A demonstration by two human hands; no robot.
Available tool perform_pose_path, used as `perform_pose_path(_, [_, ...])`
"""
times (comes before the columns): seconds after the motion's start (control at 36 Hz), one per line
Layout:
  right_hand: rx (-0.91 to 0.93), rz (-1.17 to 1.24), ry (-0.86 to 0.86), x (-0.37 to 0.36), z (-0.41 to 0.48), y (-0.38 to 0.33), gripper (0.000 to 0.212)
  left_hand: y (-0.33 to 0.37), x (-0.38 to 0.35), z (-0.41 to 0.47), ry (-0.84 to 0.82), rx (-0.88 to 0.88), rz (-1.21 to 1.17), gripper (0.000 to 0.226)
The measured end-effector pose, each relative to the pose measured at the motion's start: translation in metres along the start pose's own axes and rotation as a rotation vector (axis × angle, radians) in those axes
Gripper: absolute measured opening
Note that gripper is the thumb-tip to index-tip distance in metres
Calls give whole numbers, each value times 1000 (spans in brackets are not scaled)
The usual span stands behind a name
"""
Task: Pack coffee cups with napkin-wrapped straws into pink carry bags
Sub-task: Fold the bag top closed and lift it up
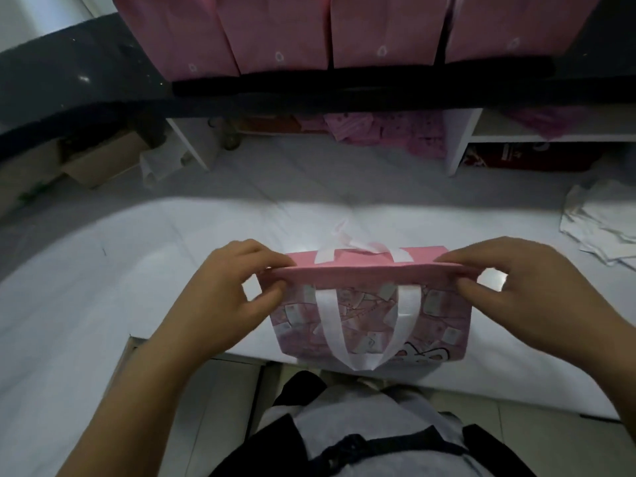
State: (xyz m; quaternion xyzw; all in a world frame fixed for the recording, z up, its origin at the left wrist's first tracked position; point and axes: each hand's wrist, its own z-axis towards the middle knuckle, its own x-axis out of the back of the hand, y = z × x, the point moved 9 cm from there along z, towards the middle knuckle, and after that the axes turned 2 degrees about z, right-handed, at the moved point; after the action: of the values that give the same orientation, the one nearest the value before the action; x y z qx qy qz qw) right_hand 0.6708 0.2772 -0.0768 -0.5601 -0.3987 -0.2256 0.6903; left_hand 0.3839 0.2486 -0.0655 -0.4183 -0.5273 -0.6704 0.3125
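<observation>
A pink carry bag [437,315] with a printed pattern and white ribbon handles stands at the near edge of the white table [137,270]. Its top edges are pressed together, so its inside is hidden. My left hand [234,290] pinches the left end of the bag's top rim. My right hand [516,287] pinches the right end of the same rim. One white handle [361,332] hangs down the near face; the other sticks up behind the rim. No cup or straw is visible.
Several pink bags [275,32] stand in a row on the dark shelf [86,91] at the back. White napkins [599,225] lie in a pile at the right of the table. Pink packets [378,129] fill a white rack behind the table. A cardboard box [103,160] sits far left.
</observation>
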Motion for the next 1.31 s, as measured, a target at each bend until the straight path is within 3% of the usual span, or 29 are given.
perform_pose_path(0.11, [68,-221,-52,-10,-2,-38,29,44,-9,7,-17,-141,81,33])
perform_pose_path(0.28, [278,-333,-24,-33,0,-83,10,89,-24,23,-50,-293,118,23])
perform_pose_path(0.39, [292,-336,-45,-39,4,-82,25,95,-25,25,-37,-366,151,17])
perform_pose_path(0.5, [308,-293,-99,-37,7,-76,27,94,-26,23,-82,-389,159,12])
perform_pose_path(0.61, [327,-157,-111,-21,5,-62,17,66,-18,21,-214,-308,113,23])
perform_pose_path(0.72, [305,-88,-66,3,-6,-38,28,41,0,8,-235,-255,110,25])
perform_pose_path(0.81, [362,-237,-38,7,-17,-27,16,41,5,-1,-200,-289,123,20])
perform_pose_path(0.92, [425,-304,-16,8,-26,-28,16,48,1,-8,-212,-345,137,18])
perform_pose_path(1.0, [424,-295,-39,13,-28,-26,38,39,8,-6,-230,-277,164,22])
perform_pose_path(1.17, [479,-373,-106,12,-33,-13,37,25,23,-16,-232,-199,142,33])
perform_pose_path(1.31, [568,-472,-58,9,-31,-16,71,19,25,-16,-175,-134,107,26])
